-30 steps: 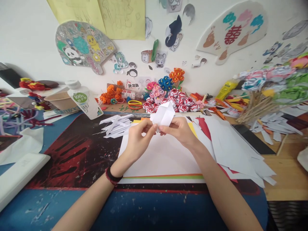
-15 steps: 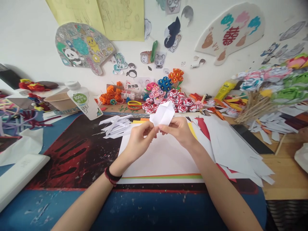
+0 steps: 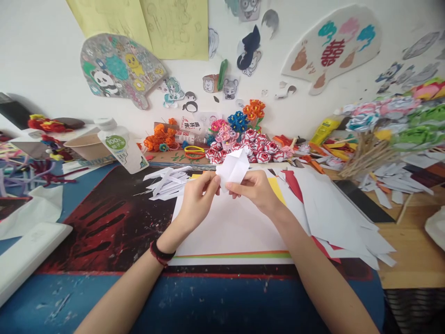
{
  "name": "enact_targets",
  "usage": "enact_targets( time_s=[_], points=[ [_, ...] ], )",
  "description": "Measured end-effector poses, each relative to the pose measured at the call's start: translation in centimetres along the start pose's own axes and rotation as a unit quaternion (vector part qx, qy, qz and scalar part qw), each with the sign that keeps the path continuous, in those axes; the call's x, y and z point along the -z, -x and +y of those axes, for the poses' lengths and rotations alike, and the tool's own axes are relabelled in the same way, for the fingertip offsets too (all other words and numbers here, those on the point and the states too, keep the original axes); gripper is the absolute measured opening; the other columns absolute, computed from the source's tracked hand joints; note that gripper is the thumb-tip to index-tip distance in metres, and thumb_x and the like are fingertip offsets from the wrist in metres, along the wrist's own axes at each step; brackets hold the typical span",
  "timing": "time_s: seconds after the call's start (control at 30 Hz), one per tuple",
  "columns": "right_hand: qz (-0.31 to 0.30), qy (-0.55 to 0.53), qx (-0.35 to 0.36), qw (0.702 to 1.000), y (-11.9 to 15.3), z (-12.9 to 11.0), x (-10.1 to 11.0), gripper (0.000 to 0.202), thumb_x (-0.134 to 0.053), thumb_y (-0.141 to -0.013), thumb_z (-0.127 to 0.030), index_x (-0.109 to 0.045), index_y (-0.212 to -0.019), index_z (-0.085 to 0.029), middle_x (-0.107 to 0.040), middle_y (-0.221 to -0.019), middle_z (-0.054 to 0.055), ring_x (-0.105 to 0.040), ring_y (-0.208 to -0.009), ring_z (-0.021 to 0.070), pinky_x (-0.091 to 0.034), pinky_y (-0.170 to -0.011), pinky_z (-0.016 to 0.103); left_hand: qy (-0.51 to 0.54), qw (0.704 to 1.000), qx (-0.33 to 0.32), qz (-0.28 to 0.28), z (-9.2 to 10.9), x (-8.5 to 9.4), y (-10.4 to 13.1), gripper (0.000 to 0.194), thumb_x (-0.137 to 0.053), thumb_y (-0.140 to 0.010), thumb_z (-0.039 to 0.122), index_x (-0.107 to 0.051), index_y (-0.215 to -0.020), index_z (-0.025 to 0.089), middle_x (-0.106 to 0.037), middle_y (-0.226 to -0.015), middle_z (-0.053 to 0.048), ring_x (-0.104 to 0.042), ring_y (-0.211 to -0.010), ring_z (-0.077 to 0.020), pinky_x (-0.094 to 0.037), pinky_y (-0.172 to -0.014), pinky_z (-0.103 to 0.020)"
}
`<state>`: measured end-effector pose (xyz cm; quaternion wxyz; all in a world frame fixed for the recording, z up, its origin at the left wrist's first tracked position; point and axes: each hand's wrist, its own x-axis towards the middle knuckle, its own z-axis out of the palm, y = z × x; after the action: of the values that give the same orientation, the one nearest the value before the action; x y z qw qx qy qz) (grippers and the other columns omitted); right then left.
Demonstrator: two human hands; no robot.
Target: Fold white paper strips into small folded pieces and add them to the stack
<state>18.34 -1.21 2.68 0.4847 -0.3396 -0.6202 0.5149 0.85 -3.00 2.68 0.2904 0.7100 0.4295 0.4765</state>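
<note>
A small folded white paper (image 3: 234, 168) is held up between my two hands, above a stack of paper sheets (image 3: 229, 227). My left hand (image 3: 200, 199) pinches its lower left edge between thumb and fingers. On the lower right side, my right hand (image 3: 255, 188) grips the same paper with the thumb in front. Creases run across the paper's upper part, and the fingers behind it are partly hidden. A pile of white paper strips (image 3: 168, 182) lies on the dark mat left of the stack.
Behind my hands stand handmade flowers (image 3: 255, 146) and yellow-handled scissors (image 3: 194, 150). A white bottle (image 3: 120, 146) leans at the back left. Loose white sheets (image 3: 333, 208) spread on the right, and a white box (image 3: 31, 255) lies at the left edge.
My hands have moved slightly apart along the folded paper's bottom edge. My left hand has shifted a little left and up, and the paper has turned slightly.
</note>
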Motion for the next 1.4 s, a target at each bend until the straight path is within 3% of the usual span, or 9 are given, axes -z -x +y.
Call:
enact_targets(
  time_s=[0.17, 0.33, 0.5, 0.67, 0.87, 1.0, 1.13, 1.27, 1.4],
  points=[
    [0.011, -0.015, -0.017, 1.0, -0.1, 0.4, 0.1, 0.026, -0.079, -0.069, -0.036, -0.071, -0.073, -0.012, -0.064, -0.06, 0.003, -0.058, -0.052, 0.0121, -0.048, -0.049, 0.025, -0.004, 0.999, 0.001, -0.034, 0.1, 0.1, -0.2, 0.027, -0.047, -0.095, 0.034, -0.051, -0.074, 0.017, -0.056, -0.066, 0.001, -0.051, -0.061, -0.0103, -0.037, -0.058, -0.022],
    [-0.073, -0.008, -0.059, 0.996, -0.5, 0.3, 1.2, 0.035, -0.078, -0.071, -0.042, -0.072, -0.087, -0.012, -0.07, -0.078, 0.006, -0.064, -0.067, 0.0151, -0.053, -0.064, 0.027, -0.071, 0.996, -0.01, -0.056, -0.2, 1.0, -0.8, 0.025, -0.049, -0.093, 0.03, -0.05, -0.072, 0.017, -0.054, -0.061, 0.003, -0.047, -0.056, -0.0093, -0.035, -0.057, -0.021],
    [0.025, -0.02, -0.024, 0.999, -0.9, 0.3, 2.5, 0.041, -0.064, -0.081, -0.054, -0.07, -0.083, -0.013, -0.067, -0.073, 0.006, -0.062, -0.066, 0.014, -0.05, -0.063, 0.026, -0.088, 0.99, -0.029, -0.105, -0.8, 2.4, -1.2, 0.026, -0.049, -0.092, 0.031, -0.05, -0.071, 0.017, -0.053, -0.063, 0.002, -0.047, -0.059, -0.0102, -0.036, -0.058, -0.022],
    [0.074, 0.005, 0.009, 0.997, -1.1, 1.1, 2.8, 0.033, -0.072, -0.077, -0.046, -0.071, -0.074, -0.013, -0.064, -0.063, 0.004, -0.057, -0.056, 0.0121, -0.044, -0.054, 0.024, -0.097, 0.988, -0.028, -0.12, -1.2, 2.6, -1.4, 0.026, -0.049, -0.092, 0.032, -0.052, -0.071, 0.017, -0.054, -0.064, 0.002, -0.049, -0.061, -0.0109, -0.037, -0.059, -0.022],
    [0.16, 0.061, 0.043, 0.984, -1.1, 1.7, 2.1, 0.035, -0.071, -0.076, -0.047, -0.069, -0.064, -0.014, -0.062, -0.054, 0.003, -0.053, -0.048, 0.0119, -0.042, -0.049, 0.025, -0.052, 0.99, 0.026, -0.13, -1.7, 2.1, -1.4, 0.03, -0.047, -0.093, 0.04, -0.057, -0.079, 0.016, -0.064, -0.069, -0.001, -0.053, -0.057, -0.0104, -0.041, -0.057, -0.021],
    [0.101, 0.01, -0.004, 0.995, -1.1, 1.5, 2.1, 0.033, -0.073, -0.074, -0.046, -0.07, -0.071, -0.014, -0.067, -0.065, 0.005, -0.06, -0.058, 0.0132, -0.048, -0.057, 0.025, -0.039, 0.993, 0.059, -0.097, -2.0, 2.0, -1.4, 0.029, -0.052, -0.09, 0.04, -0.057, -0.076, 0.016, -0.065, -0.068, -0.002, -0.053, -0.054, -0.0099, -0.042, -0.054, -0.021],
    [0.055, -0.02, -0.039, 0.998, -1.3, 1.8, 2.5, 0.035, -0.083, -0.063, -0.041, -0.071, -0.081, -0.013, -0.071, -0.075, 0.006, -0.065, -0.066, 0.0162, -0.052, -0.063, 0.028, -0.033, 0.994, 0.059, -0.084, -2.3, 2.1, -1.6, 0.029, -0.053, -0.089, 0.04, -0.057, -0.073, 0.015, -0.063, -0.064, -0.001, -0.052, -0.052, -0.0094, -0.041, -0.053, -0.02],
    [0.069, -0.005, -0.054, 0.996, -1.4, 2.4, 2.6, 0.04, -0.083, -0.061, -0.039, -0.069, -0.087, -0.012, -0.07, -0.07, 0.006, -0.066, -0.06, 0.0174, -0.051, -0.059, 0.029, -0.033, 0.995, 0.053, -0.08, -2.7, 2.1, -1.6, 0.031, -0.052, -0.089, 0.04, -0.056, -0.071, 0.016, -0.063, -0.064, 0.0, -0.051, -0.052, -0.0089, -0.04, -0.053, -0.02],
    [0.098, 0.007, -0.033, 0.995, -1.6, 2.6, 2.4, 0.043, -0.083, -0.06, -0.037, -0.068, -0.091, -0.011, -0.061, -0.057, -0.002, -0.057, -0.049, 0.0131, -0.042, -0.049, 0.025, -0.033, 0.993, 0.051, -0.102, -3.3, 1.8, -1.5, 0.032, -0.051, -0.089, 0.042, -0.054, -0.071, 0.016, -0.064, -0.064, -0.001, -0.052, -0.052, -0.0094, -0.041, -0.052, -0.02]
  ],
)
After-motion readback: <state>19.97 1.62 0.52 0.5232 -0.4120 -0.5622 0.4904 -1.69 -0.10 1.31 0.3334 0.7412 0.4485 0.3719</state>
